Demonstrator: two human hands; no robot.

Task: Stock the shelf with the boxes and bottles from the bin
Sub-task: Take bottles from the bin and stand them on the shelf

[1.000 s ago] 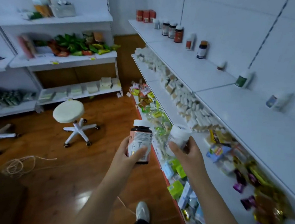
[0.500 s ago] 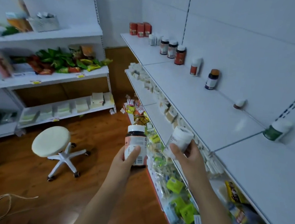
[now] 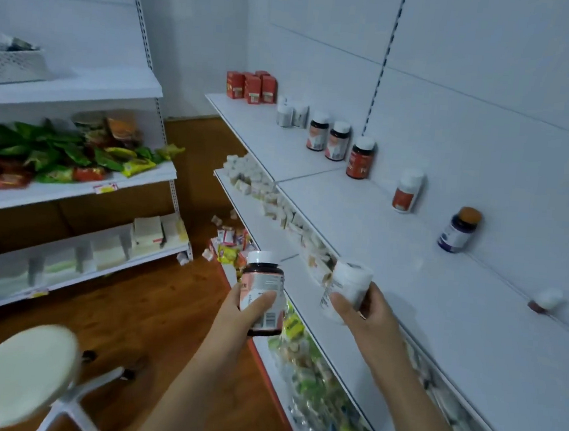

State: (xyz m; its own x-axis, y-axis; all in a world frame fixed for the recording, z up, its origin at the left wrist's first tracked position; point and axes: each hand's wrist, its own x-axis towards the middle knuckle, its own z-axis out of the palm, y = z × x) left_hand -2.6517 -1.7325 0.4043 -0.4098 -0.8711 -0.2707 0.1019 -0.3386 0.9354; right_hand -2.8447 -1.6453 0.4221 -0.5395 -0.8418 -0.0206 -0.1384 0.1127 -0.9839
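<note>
I see the dark bottle [image 3: 263, 294] at lower centre, upright, my left hand [image 3: 238, 318] wrapped around it — thumb across the label. Just right, my right hand [image 3: 368, 317] clasps the white bottle [image 3: 347, 289], tilted, at the front edge of the white shelf [image 3: 392, 259], where more bottles [image 3: 360, 156] line the back wall.

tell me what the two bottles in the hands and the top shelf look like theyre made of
Dark bottle in the left hand: looks like smooth dark plastic, possibly glass, with a white cap and a printed paper label.
White bottle in the right hand: opaque white, matte, most likely plastic.
Top shelf: flat white panels with a visible seam, probably painted metal.
</note>
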